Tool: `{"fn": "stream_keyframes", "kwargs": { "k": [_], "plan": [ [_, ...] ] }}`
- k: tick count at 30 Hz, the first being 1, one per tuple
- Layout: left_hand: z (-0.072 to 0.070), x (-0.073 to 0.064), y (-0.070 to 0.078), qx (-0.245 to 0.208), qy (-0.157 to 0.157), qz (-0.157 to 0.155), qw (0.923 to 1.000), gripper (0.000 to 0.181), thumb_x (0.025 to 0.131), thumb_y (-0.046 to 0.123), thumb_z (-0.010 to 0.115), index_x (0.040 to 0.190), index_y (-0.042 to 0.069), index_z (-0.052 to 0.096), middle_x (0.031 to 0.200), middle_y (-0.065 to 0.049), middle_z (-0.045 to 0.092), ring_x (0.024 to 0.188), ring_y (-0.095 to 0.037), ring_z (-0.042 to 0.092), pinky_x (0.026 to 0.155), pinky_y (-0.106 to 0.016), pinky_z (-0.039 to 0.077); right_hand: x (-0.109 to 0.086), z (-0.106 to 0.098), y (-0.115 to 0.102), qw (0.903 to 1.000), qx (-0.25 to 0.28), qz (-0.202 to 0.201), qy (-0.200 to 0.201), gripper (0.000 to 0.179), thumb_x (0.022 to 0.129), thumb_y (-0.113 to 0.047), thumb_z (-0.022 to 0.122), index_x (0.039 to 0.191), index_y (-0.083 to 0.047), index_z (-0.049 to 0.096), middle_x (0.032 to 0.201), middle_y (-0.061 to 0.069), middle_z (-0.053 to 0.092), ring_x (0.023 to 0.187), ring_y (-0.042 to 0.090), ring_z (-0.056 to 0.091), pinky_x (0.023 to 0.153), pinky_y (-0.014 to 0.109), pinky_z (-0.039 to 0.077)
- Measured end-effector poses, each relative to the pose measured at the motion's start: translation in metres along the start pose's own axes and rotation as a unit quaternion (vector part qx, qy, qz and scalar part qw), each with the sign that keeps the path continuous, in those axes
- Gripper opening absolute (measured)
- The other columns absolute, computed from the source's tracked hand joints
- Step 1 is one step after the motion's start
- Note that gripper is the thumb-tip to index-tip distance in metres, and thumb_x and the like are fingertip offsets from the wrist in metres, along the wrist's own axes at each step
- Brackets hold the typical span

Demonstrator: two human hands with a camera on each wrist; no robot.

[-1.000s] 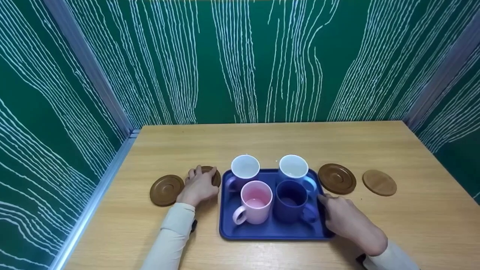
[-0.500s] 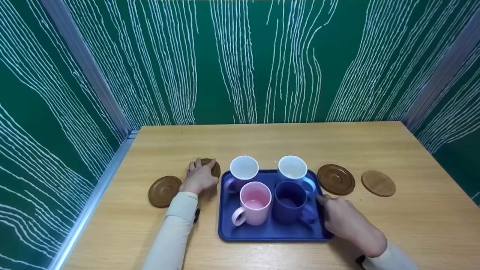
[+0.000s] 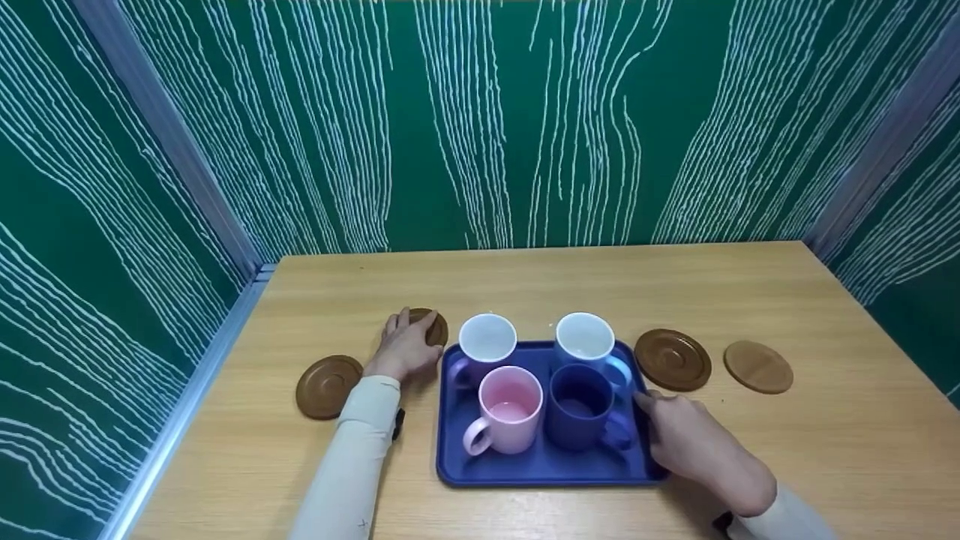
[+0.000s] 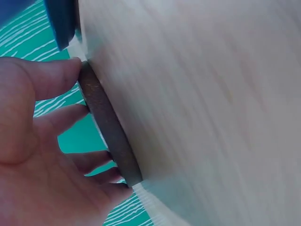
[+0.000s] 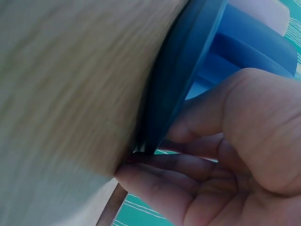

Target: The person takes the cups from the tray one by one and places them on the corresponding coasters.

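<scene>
Left fingers (image 4: pixel 68 117) apparently slid their coaster (image 4: pixel 111 126) farther back.

A person's right hand (image 5: pixel 249 157) grips the edge of a blue tray (image 5: pixel 181 66), thumb against its side and fingertips low beside the wooden tabletop (image 5: pixel 70 94) that fills the left of the wrist view. A blue mug (image 5: pixel 263 37) on the tray shows beyond the thumb, part of a pale mug (image 5: pixel 270 12) behind it. Below the fingers appear a brown strip (image 5: pixel 111 207) and a green wall (image 5: pixel 148 213) with white lines.
</scene>
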State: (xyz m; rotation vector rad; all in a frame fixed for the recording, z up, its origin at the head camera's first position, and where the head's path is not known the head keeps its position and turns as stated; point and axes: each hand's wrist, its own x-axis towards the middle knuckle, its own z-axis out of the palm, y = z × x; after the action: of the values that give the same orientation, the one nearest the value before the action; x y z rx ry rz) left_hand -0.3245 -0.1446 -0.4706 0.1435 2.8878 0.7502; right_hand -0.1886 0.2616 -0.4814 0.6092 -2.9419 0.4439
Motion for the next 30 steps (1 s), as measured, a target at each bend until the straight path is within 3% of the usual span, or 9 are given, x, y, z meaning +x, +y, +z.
{"fn": "stream_keyframes", "kwargs": {
  "k": [7, 12, 24, 30],
  "plan": [
    [0.001, 0.008, 0.004, -0.013, 0.003, -0.004, 0.9999, 0.071, 0.097, 0.035, 0.069, 0.161, 0.021, 0.041, 0.171, -0.023, 0.016, 0.158, -0.043, 0.010, 0.125, -0.063, 0.018, 0.001, 0.000, 0.001, 1.0000, -0.004, -0.004, 0.004, 0.050, 0.074, 0.006, 0.071, 0.124, 0.004, 0.070, 0.089, 0.009, 0.068, 0.066, 0.018, 0.061, 0.052, 0.037, 0.050],
    [-0.003, 0.013, 0.010, -0.001, -0.016, -0.007, 0.9999, 0.073, 0.098, 0.040, 0.068, 0.162, 0.021, 0.038, 0.171, -0.022, 0.015, 0.158, -0.043, 0.009, 0.125, -0.063, 0.014, 0.001, 0.000, 0.000, 1.0000, -0.001, 0.002, -0.001, 0.050, 0.076, 0.006, 0.070, 0.126, 0.005, 0.069, 0.092, 0.012, 0.069, 0.069, 0.019, 0.064, 0.053, 0.037, 0.052],
    [-0.006, 0.029, 0.018, 0.011, -0.019, 0.025, 0.9994, 0.077, 0.096, 0.043, 0.071, 0.160, 0.013, 0.040, 0.168, -0.024, 0.024, 0.158, -0.041, 0.015, 0.126, -0.055, 0.022, 0.001, 0.001, -0.001, 0.9998, -0.012, -0.010, 0.014, 0.042, 0.075, 0.007, 0.067, 0.116, 0.003, 0.071, 0.086, 0.008, 0.065, 0.065, 0.019, 0.062, 0.050, 0.037, 0.048],
    [-0.005, 0.035, 0.022, 0.012, -0.034, 0.037, 0.9987, 0.083, 0.092, 0.047, 0.072, 0.159, 0.008, 0.042, 0.168, -0.021, 0.027, 0.159, -0.038, 0.014, 0.127, -0.053, 0.022, -0.001, 0.000, -0.002, 1.0000, -0.009, 0.000, 0.003, 0.047, 0.074, 0.007, 0.068, 0.121, 0.005, 0.070, 0.091, 0.011, 0.068, 0.068, 0.021, 0.064, 0.051, 0.038, 0.050]
  ]
}}
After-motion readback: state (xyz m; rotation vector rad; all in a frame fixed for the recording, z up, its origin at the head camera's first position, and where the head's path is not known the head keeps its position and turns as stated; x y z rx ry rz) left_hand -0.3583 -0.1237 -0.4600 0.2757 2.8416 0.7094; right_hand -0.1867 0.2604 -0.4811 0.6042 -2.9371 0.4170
